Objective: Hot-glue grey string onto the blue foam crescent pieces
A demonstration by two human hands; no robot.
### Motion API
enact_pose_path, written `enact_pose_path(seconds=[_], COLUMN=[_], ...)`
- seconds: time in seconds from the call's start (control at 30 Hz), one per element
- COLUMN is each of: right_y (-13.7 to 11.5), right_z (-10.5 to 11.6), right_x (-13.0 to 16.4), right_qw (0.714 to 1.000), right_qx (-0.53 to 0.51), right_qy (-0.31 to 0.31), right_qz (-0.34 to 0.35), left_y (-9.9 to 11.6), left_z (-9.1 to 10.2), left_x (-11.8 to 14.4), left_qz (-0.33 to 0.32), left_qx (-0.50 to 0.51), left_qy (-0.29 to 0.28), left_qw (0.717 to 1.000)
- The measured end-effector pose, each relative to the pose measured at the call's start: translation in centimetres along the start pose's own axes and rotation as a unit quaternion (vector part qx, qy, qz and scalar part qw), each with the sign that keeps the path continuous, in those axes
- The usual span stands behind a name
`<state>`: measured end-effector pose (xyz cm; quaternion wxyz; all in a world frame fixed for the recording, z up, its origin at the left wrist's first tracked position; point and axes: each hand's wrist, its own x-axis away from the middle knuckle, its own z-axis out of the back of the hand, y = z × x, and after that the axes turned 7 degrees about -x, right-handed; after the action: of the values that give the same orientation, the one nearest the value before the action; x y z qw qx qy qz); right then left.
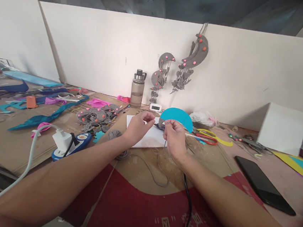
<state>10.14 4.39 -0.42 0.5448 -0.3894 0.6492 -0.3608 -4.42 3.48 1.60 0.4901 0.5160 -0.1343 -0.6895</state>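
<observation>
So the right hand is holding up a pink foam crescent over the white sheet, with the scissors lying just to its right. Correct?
Not quite: the foam crescent is blue, not pink. The head view shows the right hand pinching it above the white sheet, and the scissors do lie just to its right on the table.

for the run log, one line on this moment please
left hand: pinching grey cord | right hand: holding blue crescent | nearby: scissors, white sheet

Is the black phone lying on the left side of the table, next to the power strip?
No, the black phone lies on the right side of the table, far from the power strip.
</observation>
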Motion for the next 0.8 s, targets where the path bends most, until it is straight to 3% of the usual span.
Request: enact_pose_path(seconds=[0.07, 0.17, 0.3, 0.5, 0.67, 0.8], right_y=[-0.3, -0.5, -0.3, -0.5, -1.1, -1.2], right_z=[-0.2, -0.4, -0.6, -0.5, -0.5, -0.7], right_x=[0.2, 0.5, 0.8, 1.1, 1.2, 1.4], right_qw=[0.999, 0.998, 1.0, 0.995, 0.992, 0.992], right_qx=[-0.039, -0.053, -0.014, 0.088, 0.114, 0.108], right_qy=[0.009, -0.001, -0.006, -0.016, -0.047, -0.067], right_qz=[-0.014, -0.025, -0.012, -0.034, 0.015, 0.026], left_y=[0.6, 0.8, 0.4, 0.2, 0.1, 0.2], left_z=[0.5, 0.6, -0.4, -0.9, -1.1, -1.3], left_x=[0.0, 0.4, 1.2, 1.3, 1.0, 1.0], left_qz=[-0.045, -0.109, -0.128, -0.061, 0.027, 0.113], left_qx=[-0.036, -0.12, -0.189, -0.139, -0.009, 0.089], left_qy=[0.023, 0.008, -0.014, -0.009, -0.013, -0.036], left_qw=[0.998, 0.987, 0.973, 0.988, 1.0, 0.989])
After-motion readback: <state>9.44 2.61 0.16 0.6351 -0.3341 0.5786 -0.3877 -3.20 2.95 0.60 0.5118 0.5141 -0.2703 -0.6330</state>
